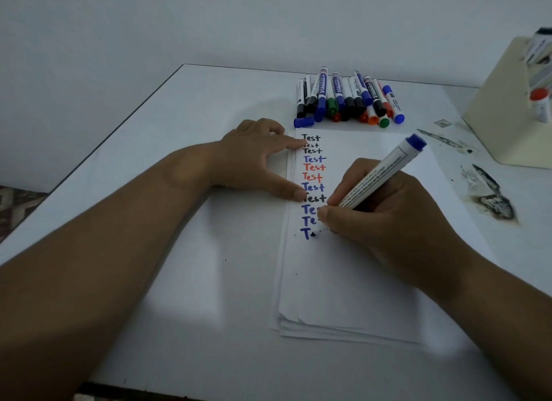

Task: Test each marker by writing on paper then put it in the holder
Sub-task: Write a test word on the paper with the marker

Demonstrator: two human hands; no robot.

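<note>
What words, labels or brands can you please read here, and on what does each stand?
"Test": handwritten repeatedly down the paper in black, blue and red; the lowest lines are partly hidden by the right hand.
Print on the marker being held: too small to read.
Labels on the marker pile: too blurred to read.

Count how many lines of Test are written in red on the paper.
2. Both sit mid-column on the paper: the upper red Test and the lower red Test directly beneath it. The right hand covers parts of the lowest lines, which look blue.
</note>
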